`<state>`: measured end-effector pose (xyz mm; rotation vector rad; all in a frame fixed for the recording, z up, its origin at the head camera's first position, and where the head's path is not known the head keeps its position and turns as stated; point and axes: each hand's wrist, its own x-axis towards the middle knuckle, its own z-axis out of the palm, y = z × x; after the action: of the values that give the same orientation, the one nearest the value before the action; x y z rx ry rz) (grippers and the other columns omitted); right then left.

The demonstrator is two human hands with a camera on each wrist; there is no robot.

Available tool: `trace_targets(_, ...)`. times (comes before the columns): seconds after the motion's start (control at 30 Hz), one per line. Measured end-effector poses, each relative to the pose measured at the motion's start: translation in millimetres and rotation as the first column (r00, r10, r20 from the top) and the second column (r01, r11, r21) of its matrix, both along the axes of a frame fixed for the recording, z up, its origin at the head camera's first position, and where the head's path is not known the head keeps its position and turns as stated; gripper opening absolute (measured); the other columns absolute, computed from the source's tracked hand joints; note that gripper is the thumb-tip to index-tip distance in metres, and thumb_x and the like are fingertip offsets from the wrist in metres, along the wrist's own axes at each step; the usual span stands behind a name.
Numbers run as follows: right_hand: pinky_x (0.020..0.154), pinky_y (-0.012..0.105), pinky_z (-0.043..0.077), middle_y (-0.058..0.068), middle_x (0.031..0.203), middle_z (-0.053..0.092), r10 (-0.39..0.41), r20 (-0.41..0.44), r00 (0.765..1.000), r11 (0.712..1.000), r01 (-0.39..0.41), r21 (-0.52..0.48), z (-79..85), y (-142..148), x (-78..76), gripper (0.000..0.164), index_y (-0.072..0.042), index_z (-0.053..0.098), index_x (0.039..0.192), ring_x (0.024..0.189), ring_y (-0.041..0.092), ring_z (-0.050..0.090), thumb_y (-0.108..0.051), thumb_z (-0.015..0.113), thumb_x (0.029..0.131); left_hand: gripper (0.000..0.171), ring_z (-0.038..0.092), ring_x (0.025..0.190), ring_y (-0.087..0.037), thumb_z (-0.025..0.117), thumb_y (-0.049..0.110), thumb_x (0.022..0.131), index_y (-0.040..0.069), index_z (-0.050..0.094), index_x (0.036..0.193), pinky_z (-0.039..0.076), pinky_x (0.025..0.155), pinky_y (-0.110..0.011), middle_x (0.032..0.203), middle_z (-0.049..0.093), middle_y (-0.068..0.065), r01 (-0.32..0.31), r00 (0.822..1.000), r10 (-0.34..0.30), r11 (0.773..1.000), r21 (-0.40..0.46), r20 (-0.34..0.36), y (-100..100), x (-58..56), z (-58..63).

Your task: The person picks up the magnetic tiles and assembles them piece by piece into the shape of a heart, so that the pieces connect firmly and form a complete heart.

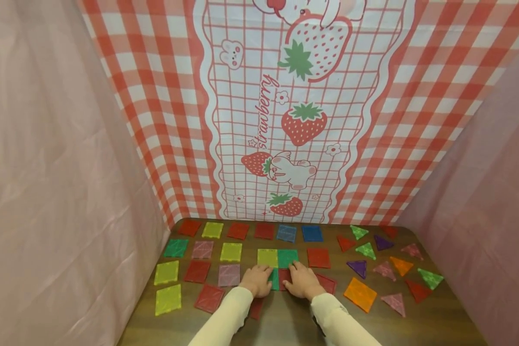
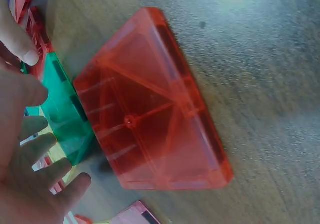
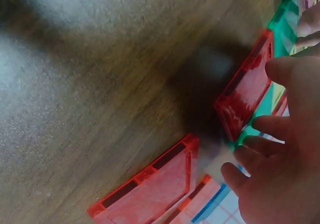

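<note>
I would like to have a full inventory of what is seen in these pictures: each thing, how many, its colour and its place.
Squares: at least 22 (some partly hidden); 9 red, 5 yellow, 3 green, 2 blue, 2 pink, 1 orange; mostly left and middle of the table
Triangles: about 12; 3 red, 3 green, 3 pink, 2 purple, 1 orange; right part of the table
Table: 1, brown, under the tiles
Cloth: 1, red and white with strawberries, behind the table
Curtains: 2, pale pink, left and right sides
Sleeves: 2, cream, near side
Left hand: 1, bare, at the middle squares
Right hand: 1, bare, at the middle squares
</note>
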<state>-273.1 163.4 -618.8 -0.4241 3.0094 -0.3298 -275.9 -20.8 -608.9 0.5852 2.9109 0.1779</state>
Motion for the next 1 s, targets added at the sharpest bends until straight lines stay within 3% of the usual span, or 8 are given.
trace_targets(0.23,0.111,0.059,0.04,0.025,0.148,0.049,-0.003,0.006,1.0,0.999,0.002,0.034,2.1,-1,4.0,0.067,0.003,0.055,0.14,0.137,0.041,0.049,-0.042,0.071,0.093,0.058,0.048,0.139,-0.023,0.069,0.041,0.095,0.02,0.054,0.147,0.045,0.108,-0.047,0.152,0.051,0.001,0.039,0.999,-0.04,0.999,-0.035,-0.018,-4,1.2,-6.5)
trace_targets(0.43,0.113,0.06,0.036,0.024,0.15,0.048,-0.008,0.034,0.999,0.999,0.007,0.037,4.6,-1,6.8,0.067,-0.001,0.055,0.143,0.141,0.039,0.046,-0.044,0.069,0.094,0.062,0.046,0.142,-0.023,0.074,0.041,0.092,0.02,0.054,0.147,0.045,0.11,-0.046,0.154,0.05,0.001,0.026,0.999,-0.028,0.998,-0.063,-0.03,-3,4.9,-7.4)
trace_targets(0.57,0.113,0.06,0.035,0.023,0.15,0.049,-0.004,0.034,0.999,0.999,0.003,0.035,2.4,0,7.8,0.067,-0.002,0.055,0.143,0.14,0.038,0.046,-0.045,0.069,0.094,0.057,0.047,0.141,-0.025,0.071,0.038,0.093,0.02,0.056,0.145,0.045,0.11,-0.049,0.153,0.05,-0.001,0.029,0.999,-0.031,0.998,-0.051,-0.034,-6,11.0,-4.6)
trace_targets(0.7,0.114,0.062,0.034,0.022,0.149,0.051,0.005,0.009,1.0,1.0,-0.005,0.023,-0.3,2,6.8,0.067,-0.003,0.057,0.142,0.138,0.038,0.049,-0.046,0.071,0.092,0.042,0.059,0.126,-0.028,0.066,0.033,0.096,0.018,0.065,0.135,0.048,0.103,-0.05,0.139,0.062,-0.006,0.027,0.997,-0.028,1.0,-0.014,-0.077,-18,11.6,4.5)
trace_targets(0.77,0.113,0.063,0.034,0.022,0.149,0.052,0.01,-0.001,1.0,1.0,-0.01,0.018,-2.0,3,5.5,0.067,-0.004,0.058,0.141,0.137,0.038,0.05,-0.046,0.071,0.092,0.034,0.064,0.114,-0.03,0.065,0.03,0.095,0.015,0.07,0.126,0.051,0.097,-0.051,0.125,0.067,-0.008,-0.011,0.992,0.013,1.0,0.014,-0.124,-28,7.9,10.0)
trace_targets(0.83,0.113,0.063,0.034,0.022,0.148,0.052,0.016,-0.002,1.0,1.0,-0.016,0.012,-3.4,4,4.4,0.066,-0.003,0.058,0.141,0.137,0.038,0.051,-0.046,0.072,0.092,0.027,0.067,0.102,-0.032,0.066,0.027,0.093,0.011,0.073,0.114,0.054,0.089,-0.051,0.11,0.07,-0.01,-0.088,0.98,0.096,0.995,0.05,-0.173,-38,2.9,15.2)
trace_targets(0.93,0.113,0.064,0.034,0.023,0.147,0.052,0.026,-0.006,1.0,1.0,-0.026,0.0,-5.2,5,3.3,0.065,-0.002,0.058,0.141,0.136,0.039,0.051,-0.044,0.072,0.092,0.017,0.069,0.092,-0.034,0.069,0.022,0.09,0.008,0.073,0.099,0.056,0.081,-0.052,0.097,0.072,-0.012,-0.223,0.947,0.239,0.97,0.097,-0.213,-53,-3.9,19.8)
trace_targets(1.0,0.113,0.064,0.034,0.024,0.147,0.052,0.025,-0.011,1.0,1.0,-0.025,-0.005,-5.0,5,3.2,0.065,-0.002,0.058,0.14,0.136,0.039,0.051,-0.043,0.072,0.092,0.015,0.069,0.09,-0.036,0.07,0.021,0.09,0.007,0.073,0.094,0.056,0.079,-0.052,0.095,0.072,-0.014,-0.285,0.929,0.302,0.952,0.109,-0.212,-61,-4.9,21.5)
